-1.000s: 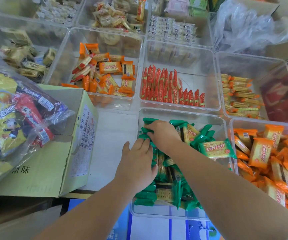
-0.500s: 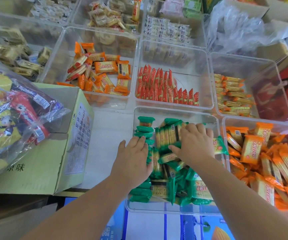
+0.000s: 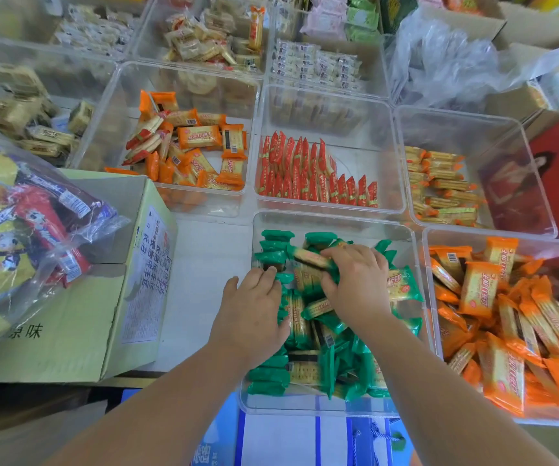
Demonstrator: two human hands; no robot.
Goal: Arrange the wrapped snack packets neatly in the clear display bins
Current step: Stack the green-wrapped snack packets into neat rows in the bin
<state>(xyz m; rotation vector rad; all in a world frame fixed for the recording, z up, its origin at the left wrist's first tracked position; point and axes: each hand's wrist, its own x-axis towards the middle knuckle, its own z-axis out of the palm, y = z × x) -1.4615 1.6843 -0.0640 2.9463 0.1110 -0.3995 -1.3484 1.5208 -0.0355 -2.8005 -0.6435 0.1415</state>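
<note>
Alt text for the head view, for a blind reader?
Two hands sort green packets in a clear bin: the right hand grips one packet, the left hand presses on a row. Nearby bins hold orange packets and red packets.

near bin (image 3: pixel 335 219): packets (image 3: pixel 308 371) inside. carton (image 3: pixel 52 334) left of it, bag (image 3: pixel 19 230) on carton. other bins (image 3: pixel 325 112) behind and right.

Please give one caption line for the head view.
Left hand presses and right hand grips green wrapped snack packets in a clear plastic bin.
</note>
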